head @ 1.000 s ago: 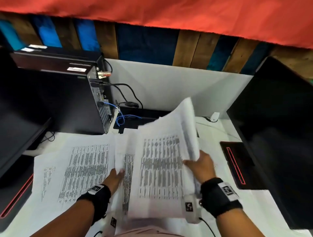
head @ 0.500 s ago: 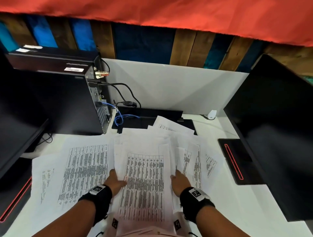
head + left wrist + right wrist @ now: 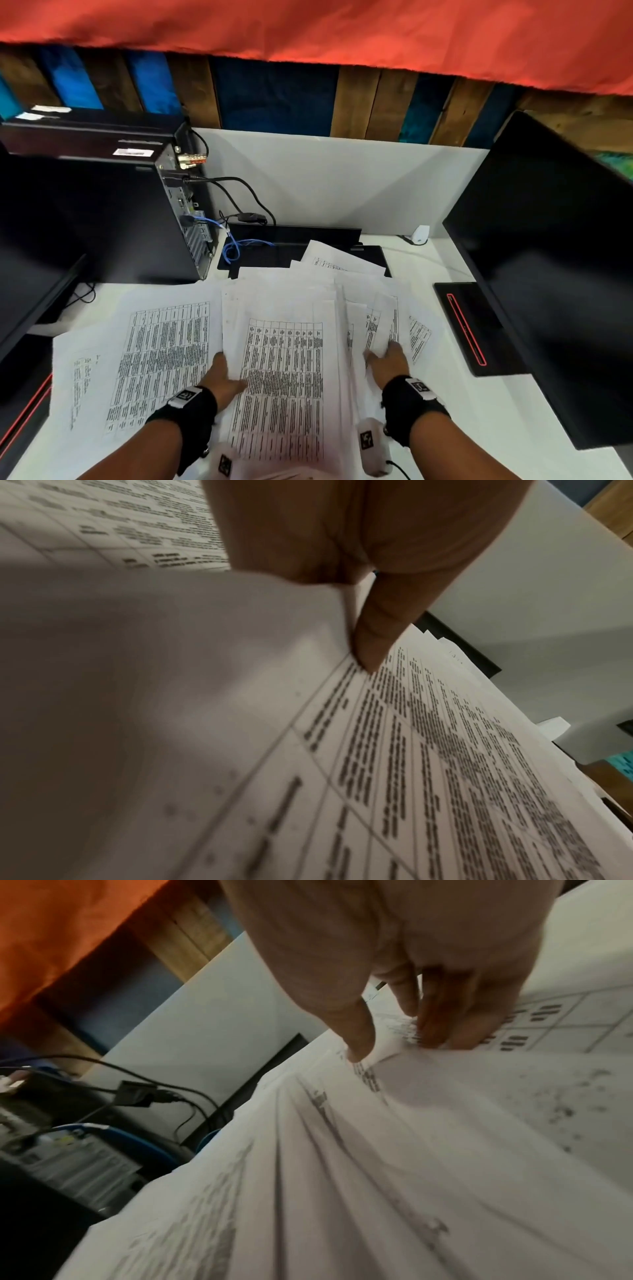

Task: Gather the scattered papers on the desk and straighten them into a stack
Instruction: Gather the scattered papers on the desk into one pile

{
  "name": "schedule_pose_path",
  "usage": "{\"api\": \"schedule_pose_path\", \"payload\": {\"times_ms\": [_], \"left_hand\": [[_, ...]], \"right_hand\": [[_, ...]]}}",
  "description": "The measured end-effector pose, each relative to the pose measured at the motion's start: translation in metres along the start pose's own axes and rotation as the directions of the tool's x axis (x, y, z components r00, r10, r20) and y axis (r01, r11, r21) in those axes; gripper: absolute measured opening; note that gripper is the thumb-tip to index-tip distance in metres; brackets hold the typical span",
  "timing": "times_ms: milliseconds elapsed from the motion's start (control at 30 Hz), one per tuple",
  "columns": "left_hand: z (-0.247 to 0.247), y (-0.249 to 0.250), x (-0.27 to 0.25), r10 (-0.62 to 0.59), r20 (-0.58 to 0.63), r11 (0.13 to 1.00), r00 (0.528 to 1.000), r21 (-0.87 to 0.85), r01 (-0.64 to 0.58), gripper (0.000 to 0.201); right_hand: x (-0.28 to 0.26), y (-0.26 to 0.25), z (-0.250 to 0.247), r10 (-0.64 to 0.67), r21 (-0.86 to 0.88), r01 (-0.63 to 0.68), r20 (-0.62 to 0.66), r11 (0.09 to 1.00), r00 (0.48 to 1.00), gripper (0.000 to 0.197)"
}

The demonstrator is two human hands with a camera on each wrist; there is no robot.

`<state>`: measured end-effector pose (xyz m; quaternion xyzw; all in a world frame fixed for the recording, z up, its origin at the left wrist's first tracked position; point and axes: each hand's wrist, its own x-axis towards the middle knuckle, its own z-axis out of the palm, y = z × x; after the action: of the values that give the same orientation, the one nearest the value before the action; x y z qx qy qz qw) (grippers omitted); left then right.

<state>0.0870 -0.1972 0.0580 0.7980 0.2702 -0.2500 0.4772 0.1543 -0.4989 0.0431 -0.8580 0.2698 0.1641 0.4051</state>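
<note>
Most sheets are pulled into a loose central pile [image 3: 284, 359] on the white tabletop [image 3: 479, 428], but edges are fanned and uneven, esp. on the right side. Left hand [image 3: 222, 377] pinches the pile's left edge, thumb on top. Right hand [image 3: 388, 365] presses flat on the fanned sheets [image 3: 383, 318], fingers extended. Two printed sheets [image 3: 137, 359] lie apart at left, ungathered. I'd say approx halfway; squaring not done. Paper: white, thin, dense table print.
</note>
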Motion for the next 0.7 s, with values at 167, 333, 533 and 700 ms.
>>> {"api": "schedule_pose_path", "payload": {"times_ms": [167, 333, 533, 700], "left_hand": [[-0.003, 0.000, 0.000, -0.016, 0.019, 1.000, 1.000, 0.026, 0.015, 0.085], [-0.003, 0.002, 0.001, -0.030, 0.005, 0.999, 1.000, 0.035, 0.030, 0.086], [-0.004, 0.006, -0.002, -0.039, 0.021, 0.999, 0.999, 0.017, 0.038, 0.086], [-0.005, 0.007, -0.005, -0.043, 0.023, 0.999, 0.999, 0.022, 0.042, 0.082]], "right_hand": [[0.002, -0.007, 0.007, 0.001, 0.027, -0.004, 0.109, 1.000, 0.994, 0.066], [-0.017, -0.045, -0.043, -0.188, -0.001, 0.195, -0.266, 0.981, 0.946, 0.032], [-0.056, -0.108, -0.130, -0.360, 0.008, 0.540, -0.737, 0.842, 0.572, 0.022], [-0.065, -0.121, -0.133, -0.372, 0.129, 0.596, -0.673, 0.792, 0.640, 0.022]]}}
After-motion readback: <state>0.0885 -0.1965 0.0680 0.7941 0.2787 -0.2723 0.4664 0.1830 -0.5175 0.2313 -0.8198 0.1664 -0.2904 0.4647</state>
